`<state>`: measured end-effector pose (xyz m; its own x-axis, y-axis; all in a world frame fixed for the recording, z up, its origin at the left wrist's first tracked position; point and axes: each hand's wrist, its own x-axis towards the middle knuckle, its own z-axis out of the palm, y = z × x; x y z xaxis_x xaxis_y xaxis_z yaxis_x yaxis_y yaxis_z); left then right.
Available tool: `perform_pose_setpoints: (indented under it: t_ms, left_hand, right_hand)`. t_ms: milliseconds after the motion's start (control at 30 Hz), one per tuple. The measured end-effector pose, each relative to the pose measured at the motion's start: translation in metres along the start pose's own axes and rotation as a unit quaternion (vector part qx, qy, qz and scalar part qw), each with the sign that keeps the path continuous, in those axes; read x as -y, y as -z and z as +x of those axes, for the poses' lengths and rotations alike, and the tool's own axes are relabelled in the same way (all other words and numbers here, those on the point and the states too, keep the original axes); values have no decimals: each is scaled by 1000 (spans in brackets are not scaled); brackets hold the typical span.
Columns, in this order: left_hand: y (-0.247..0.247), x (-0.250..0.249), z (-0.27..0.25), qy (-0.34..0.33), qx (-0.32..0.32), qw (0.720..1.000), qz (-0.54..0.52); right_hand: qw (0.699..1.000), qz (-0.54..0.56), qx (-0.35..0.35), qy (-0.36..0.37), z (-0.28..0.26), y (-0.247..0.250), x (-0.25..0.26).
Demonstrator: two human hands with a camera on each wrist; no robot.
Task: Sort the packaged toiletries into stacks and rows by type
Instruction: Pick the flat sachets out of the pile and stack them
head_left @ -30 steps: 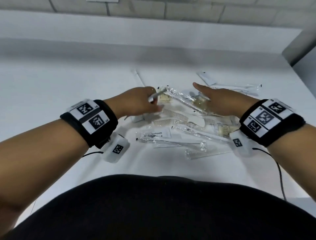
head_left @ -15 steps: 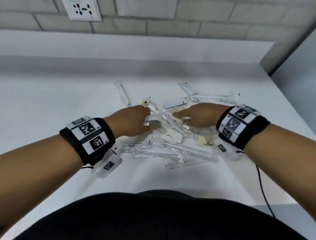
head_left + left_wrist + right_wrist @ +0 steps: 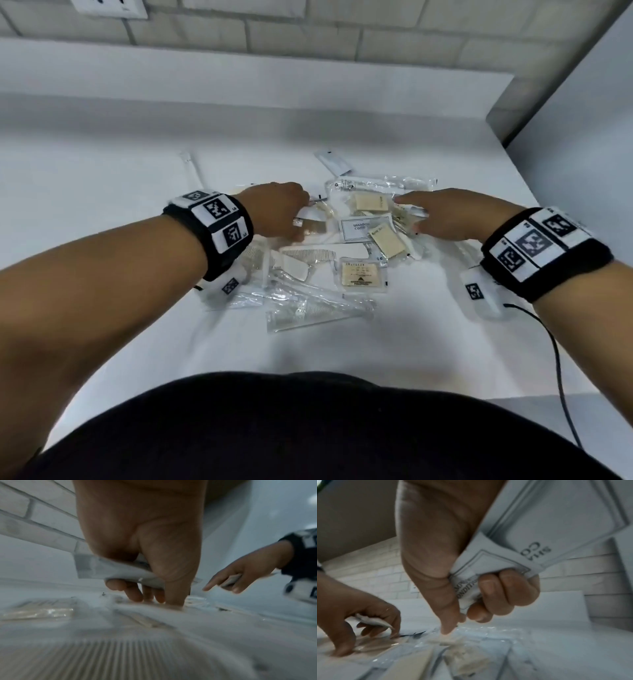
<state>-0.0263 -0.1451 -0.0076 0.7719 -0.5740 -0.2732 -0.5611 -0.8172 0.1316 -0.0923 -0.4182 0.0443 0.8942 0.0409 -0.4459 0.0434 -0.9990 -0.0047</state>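
A loose pile of packaged toiletries lies mid-counter: soap packets (image 3: 363,275), combs (image 3: 310,255), a wrapped toothbrush (image 3: 380,183) and a white shampoo sachet (image 3: 363,228). My left hand (image 3: 284,212) sits on the pile's left side. It grips a white sachet (image 3: 111,572) in its palm while its fingertips (image 3: 173,599) touch the packets. My right hand (image 3: 442,216) is at the pile's right side. Its curled fingers hold several white shampoo sachets (image 3: 522,547), and its fingertip (image 3: 447,630) points down at a soap packet (image 3: 467,658).
A lone white sachet (image 3: 334,161) and a thin white stick packet (image 3: 191,168) lie behind the pile. A comb in a clear bag (image 3: 308,313) is nearest me. A raised ledge (image 3: 308,72) runs along the brick wall, and a side panel (image 3: 582,154) closes off the right.
The wrapped toothbrush that stood up between my hands a second ago now lies flat. My hands have spread apart over the pile, uncovering the soap packets and the shampoo sachet.
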Motion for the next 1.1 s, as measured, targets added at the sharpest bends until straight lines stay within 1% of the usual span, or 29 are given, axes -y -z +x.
perform_pose_setpoints:
  t_ms: [67, 133, 200, 233, 267, 300, 367, 400, 467, 533, 567, 600, 633, 700, 767, 833, 900, 933, 1000, 1100]
  left_hand:
    - [3, 4, 9, 12, -2, 999, 37]
    - [7, 11, 14, 37, -2, 997, 65]
    - [11, 14, 17, 85, -5, 994, 72]
    - [12, 13, 19, 102, -21, 992, 71]
    - [12, 14, 23, 111, -52, 991, 58]
    - [13, 11, 23, 104, -80, 991, 38]
    - [15, -3, 25, 81, -122, 989, 11]
    - [17, -16, 25, 71, -124, 990, -11]
    - [20, -48, 30, 29, -90, 995, -44]
    - [17, -78, 38, -33, -32, 997, -64]
    - [11, -88, 43, -58, -9, 996, -64]
    - [4, -94, 49, -62, -2, 997, -54]
    - [-2, -96, 54, -50, -10, 997, -49]
    - [-5, -95, 58, -10, -24, 998, -55]
    - [-1, -89, 59, 20, 4, 997, -77]
    - [6, -82, 57, 41, 32, 994, -97]
    - [15, -76, 52, 57, 16, 991, -123]
    - [19, -72, 50, 65, 4, 987, -144]
    - [26, -63, 44, 85, -9, 976, -198]
    - [33, -59, 33, 112, -32, 943, -312]
  right_hand:
    - [999, 2, -2, -32, -6, 2, -17]
    - [999, 0, 13, -31, -13, -4, -25]
    - [999, 15, 38, 7, -18, -17, -24]
    - [998, 15, 47, 31, -18, -22, -21]
    - [998, 10, 44, 54, -16, -26, -18]
    - [997, 5, 30, 67, -13, -27, -15]
    - [998, 5, -9, 68, -2, -21, -15]
    - [997, 5, -26, 71, 3, -17, -14]
    - [993, 10, -43, 106, 5, -13, -8]
    - [985, 17, -26, 168, -2, -18, 0]
    - [980, 1, -15, 199, -6, -25, 4]
    - [975, -24, -5, 220, -10, -34, 5]
    - [973, -42, 9, 225, -15, -41, 3]
    - [978, -38, 52, 197, -20, -48, -10]
    - [981, -18, 89, 171, -25, -49, -27]
    - [983, -7, 103, 153, -29, -46, -41]
    - [986, 4, 106, 132, -31, -39, -49]
    - [988, 17, 98, 119, -31, -33, -53]
    - [994, 38, 53, 85, -25, -23, -57]
    - [999, 23, -29, 3, -1, -11, -59]
